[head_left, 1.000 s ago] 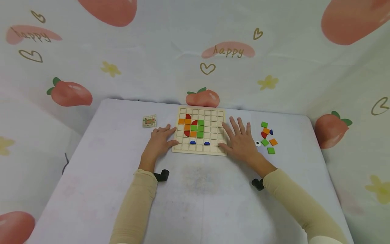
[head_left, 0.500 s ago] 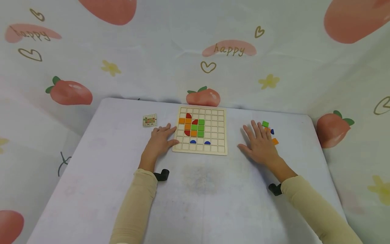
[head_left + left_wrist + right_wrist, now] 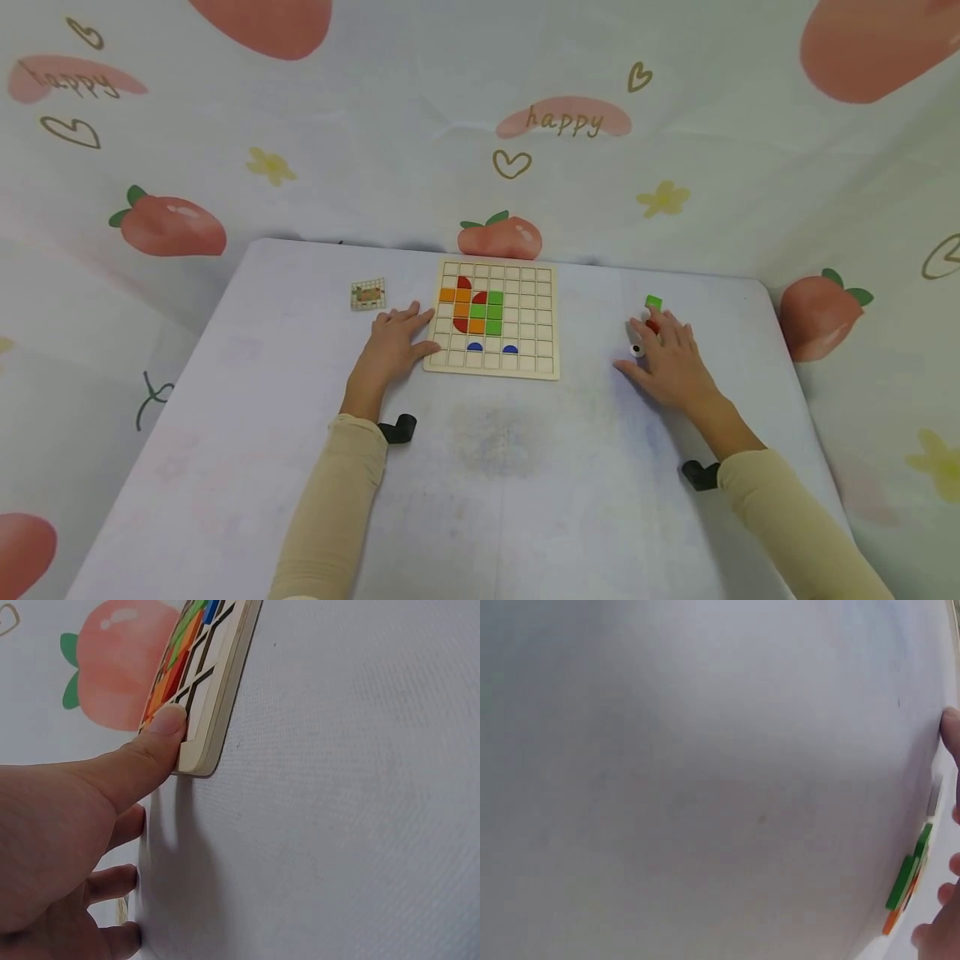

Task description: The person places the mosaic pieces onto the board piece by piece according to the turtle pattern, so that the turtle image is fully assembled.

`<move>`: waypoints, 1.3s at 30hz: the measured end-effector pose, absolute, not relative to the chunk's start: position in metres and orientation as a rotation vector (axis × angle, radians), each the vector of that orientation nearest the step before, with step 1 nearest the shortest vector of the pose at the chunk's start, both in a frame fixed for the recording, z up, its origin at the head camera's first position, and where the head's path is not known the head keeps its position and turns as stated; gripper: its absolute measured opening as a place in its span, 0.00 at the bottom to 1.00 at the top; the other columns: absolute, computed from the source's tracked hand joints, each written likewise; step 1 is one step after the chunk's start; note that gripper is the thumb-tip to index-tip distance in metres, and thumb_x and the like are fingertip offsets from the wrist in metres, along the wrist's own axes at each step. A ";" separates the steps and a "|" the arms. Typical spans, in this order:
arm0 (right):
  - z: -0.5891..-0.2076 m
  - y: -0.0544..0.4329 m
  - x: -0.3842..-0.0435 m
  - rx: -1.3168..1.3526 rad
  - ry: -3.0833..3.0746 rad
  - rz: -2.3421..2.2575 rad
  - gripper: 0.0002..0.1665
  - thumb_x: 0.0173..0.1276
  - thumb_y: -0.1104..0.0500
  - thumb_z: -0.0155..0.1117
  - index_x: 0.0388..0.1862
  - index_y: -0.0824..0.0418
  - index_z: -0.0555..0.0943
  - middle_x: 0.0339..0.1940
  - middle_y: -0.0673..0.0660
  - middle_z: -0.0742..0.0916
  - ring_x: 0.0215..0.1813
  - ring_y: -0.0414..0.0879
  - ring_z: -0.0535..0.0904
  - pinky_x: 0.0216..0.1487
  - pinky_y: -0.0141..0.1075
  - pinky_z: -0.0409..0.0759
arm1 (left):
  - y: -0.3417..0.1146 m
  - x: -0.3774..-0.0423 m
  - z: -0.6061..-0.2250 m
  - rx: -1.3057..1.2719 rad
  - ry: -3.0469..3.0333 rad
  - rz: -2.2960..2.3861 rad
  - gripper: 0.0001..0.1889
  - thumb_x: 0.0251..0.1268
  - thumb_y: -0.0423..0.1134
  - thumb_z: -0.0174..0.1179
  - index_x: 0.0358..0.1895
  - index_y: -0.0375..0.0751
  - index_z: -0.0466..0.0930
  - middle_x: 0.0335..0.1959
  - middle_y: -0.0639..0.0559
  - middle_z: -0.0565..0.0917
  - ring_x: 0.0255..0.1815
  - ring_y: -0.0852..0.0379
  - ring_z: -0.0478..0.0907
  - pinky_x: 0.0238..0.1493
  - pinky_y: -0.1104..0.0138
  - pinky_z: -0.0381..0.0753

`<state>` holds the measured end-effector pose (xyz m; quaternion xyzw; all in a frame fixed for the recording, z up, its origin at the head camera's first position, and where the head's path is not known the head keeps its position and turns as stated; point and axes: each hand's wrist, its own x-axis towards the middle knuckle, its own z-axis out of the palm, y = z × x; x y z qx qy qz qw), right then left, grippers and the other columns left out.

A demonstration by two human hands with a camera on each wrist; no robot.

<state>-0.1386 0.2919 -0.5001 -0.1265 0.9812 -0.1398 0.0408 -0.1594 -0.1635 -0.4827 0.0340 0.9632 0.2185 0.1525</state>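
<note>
A wooden grid board [image 3: 531, 312] lies on the table, partly filled with red, orange, green and blue pieces. My left hand [image 3: 388, 346] rests at its left side with fingers spread; in the left wrist view the thumb [image 3: 161, 727] presses on the board's near corner. To the right of the board, my right hand [image 3: 678, 367] hovers low over loose pieces, its fingers bent slightly and apart. A green square tile [image 3: 654, 301], a red piece [image 3: 652, 327] and a white eye disc [image 3: 637, 351] show beside its fingers. The hand hides other pieces; green tiles [image 3: 904, 881] appear below it in the right wrist view.
A small picture card [image 3: 368, 294] with a grid pattern lies left of the board. The white table [image 3: 487, 517] meets a printed cloth backdrop [image 3: 420, 150] behind. Black wrist mounts [image 3: 400, 429] stick out from both sleeves.
My right hand has left the board's right edge and moved right, over the loose pieces, its spread fingers now bending. The left hand has stayed at the board's left edge.
</note>
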 end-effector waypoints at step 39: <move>-0.475 0.245 -0.179 -0.576 2.971 -0.768 0.19 0.67 0.60 0.72 0.54 0.65 0.83 0.47 0.63 0.88 0.50 0.56 0.84 0.53 0.51 0.85 | -0.164 -0.160 -0.486 0.058 2.735 0.637 0.39 0.69 0.56 0.64 0.80 0.59 0.59 0.85 0.49 0.54 0.84 0.34 0.46 0.80 0.39 0.57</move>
